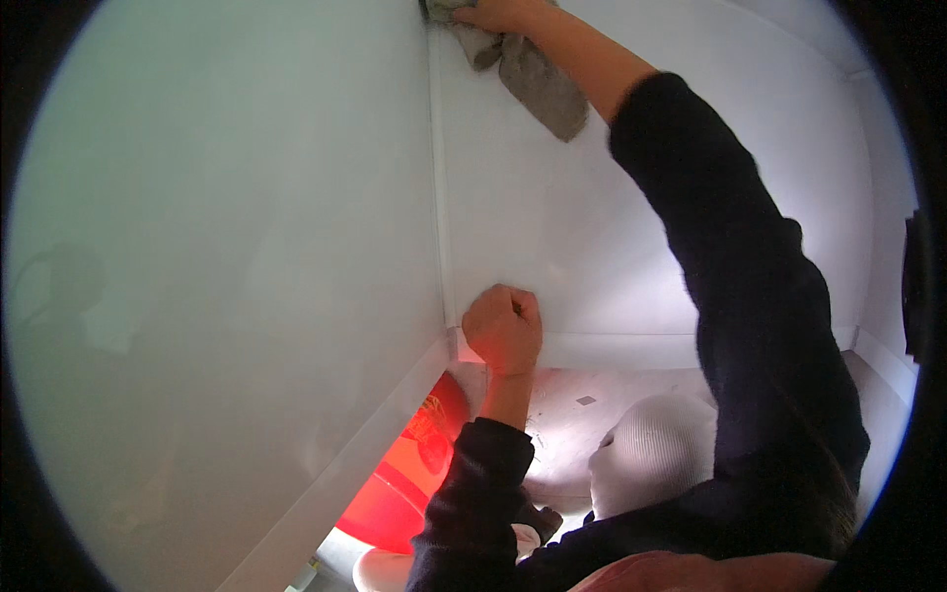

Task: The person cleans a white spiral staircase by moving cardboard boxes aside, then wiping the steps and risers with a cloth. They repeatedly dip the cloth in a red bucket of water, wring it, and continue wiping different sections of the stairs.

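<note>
My right hand is at the top of the view, its fingers pressing a grey-brown cloth high against the corner where two white walls meet. Part of the cloth hangs down loosely below the hand. My left hand is curled into a fist lower down, in front of the foot of the corner. No object shows in that fist. The left wall panel is smooth and glossy, and the facing wall panel joins it along a narrow vertical trim strip.
A red bucket stands on the floor at lower left, partly hidden by my left sleeve. White baseboard runs along the wall's foot above a pale patterned floor. White ribbed fabric bulges beside my right sleeve. A dark object is at the right rim.
</note>
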A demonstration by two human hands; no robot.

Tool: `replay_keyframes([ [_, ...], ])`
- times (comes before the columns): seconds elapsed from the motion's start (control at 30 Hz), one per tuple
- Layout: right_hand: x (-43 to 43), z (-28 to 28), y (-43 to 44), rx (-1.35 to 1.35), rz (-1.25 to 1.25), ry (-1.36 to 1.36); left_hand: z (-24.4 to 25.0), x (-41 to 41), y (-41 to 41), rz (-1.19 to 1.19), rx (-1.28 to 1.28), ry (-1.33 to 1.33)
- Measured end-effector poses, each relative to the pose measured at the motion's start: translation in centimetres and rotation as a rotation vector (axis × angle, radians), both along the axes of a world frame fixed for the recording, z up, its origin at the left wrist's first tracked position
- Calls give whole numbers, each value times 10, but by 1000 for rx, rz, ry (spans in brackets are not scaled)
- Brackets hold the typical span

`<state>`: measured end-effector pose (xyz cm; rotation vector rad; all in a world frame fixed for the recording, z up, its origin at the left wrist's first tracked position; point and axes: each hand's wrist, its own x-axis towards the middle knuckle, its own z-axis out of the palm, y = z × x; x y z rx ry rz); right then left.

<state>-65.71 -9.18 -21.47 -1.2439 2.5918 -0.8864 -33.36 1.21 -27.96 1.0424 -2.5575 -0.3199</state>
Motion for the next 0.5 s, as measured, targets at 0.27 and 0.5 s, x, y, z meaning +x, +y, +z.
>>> replay_keyframes([
  [0.27,54,-41,11,28,155,242,0,-5,1,5,-22,-22],
  [0.5,149,-26,92,-103,598,-81,-7,5,-6,16,-99,10],
])
